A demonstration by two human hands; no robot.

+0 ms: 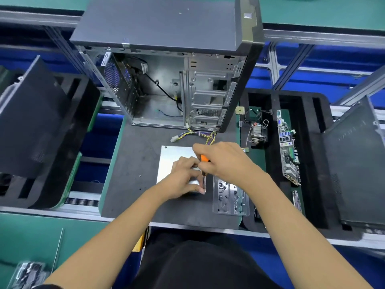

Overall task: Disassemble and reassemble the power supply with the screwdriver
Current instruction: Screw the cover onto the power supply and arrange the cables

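Count: 1 open PC case (166, 65); 1 power supply (177, 163); 1 screwdriver (205, 163); 1 screw tray (231, 197); 1 motherboard (288, 147); 1 heatsink (258, 133); 2 foam trays (52, 142) (308, 163); 2 side panels (29, 126) (354, 163); 2 hands (185, 178) (225, 159)

Open computer case (166, 65) standing upright on the dark tabletop (133, 163), side panel removed. Right of the case: black foam tray (312, 163) holding a motherboard (288, 147) on edge and a heatsink with fan (258, 133). Nearer than the case, to its right: clear plastic tray (230, 197) of small screws. Left of the case: black side panel (31, 126) leaning in another foam tray (68, 142).
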